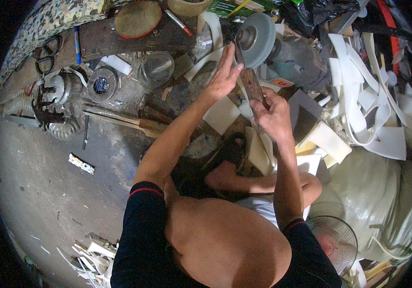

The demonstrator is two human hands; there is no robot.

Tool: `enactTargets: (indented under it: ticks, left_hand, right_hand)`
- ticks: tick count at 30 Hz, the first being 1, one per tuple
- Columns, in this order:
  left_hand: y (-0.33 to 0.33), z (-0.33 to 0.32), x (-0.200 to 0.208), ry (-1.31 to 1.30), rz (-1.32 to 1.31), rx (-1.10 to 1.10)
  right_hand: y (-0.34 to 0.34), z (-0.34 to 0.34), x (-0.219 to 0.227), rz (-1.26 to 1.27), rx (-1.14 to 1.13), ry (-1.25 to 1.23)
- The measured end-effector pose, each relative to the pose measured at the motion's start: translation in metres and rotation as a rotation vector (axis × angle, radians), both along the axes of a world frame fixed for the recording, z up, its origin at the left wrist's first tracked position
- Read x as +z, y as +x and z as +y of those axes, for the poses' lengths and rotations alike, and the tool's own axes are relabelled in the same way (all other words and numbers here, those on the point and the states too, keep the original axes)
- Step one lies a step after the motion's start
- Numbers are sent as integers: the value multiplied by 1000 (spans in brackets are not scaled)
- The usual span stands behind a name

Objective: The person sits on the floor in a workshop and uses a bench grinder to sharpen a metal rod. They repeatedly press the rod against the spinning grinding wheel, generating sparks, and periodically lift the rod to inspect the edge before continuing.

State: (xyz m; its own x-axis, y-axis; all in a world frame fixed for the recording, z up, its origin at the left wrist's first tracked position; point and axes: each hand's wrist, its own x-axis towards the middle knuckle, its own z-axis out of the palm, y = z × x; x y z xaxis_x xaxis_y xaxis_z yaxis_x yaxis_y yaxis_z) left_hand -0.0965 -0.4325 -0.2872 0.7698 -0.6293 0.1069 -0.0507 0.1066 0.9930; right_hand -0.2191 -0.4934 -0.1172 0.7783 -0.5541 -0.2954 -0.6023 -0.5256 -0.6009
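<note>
My right hand is closed around the dark wooden handle of a long knife. The handle slants up and away from me, and its narrow blade end lies beside a pale round grinding wheel. Whether the blade touches the wheel is hard to tell. With fingers stretched out nearly straight, my left hand rests along the blade's left side, close to the wheel. The grey motor body of the grinder sits to the right of the wheel.
White foam offcuts pile up at right. On the left lie long wooden-handled blades, a clear plastic tub, a round ring-shaped dish and a blue marker. A fan stands by my right side.
</note>
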Motion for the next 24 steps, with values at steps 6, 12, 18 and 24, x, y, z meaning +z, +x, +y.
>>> enactTargets:
  ticks: [6, 12, 18, 24]
  left_hand:
    - [3, -3, -5, 29, 30, -38]
    - [-1, -1, -5, -29, 71, -89]
    - [-12, -3, -17, -170, 28, -69]
    - [-35, 4, -13, -256, -15, -63]
  right_hand:
    - [4, 3, 3, 3, -20, 54]
    - [-20, 7, 10, -28, 21, -41]
    - [-55, 16, 36, 48, 79, -58]
    - [-93, 27, 46, 20, -62, 31]
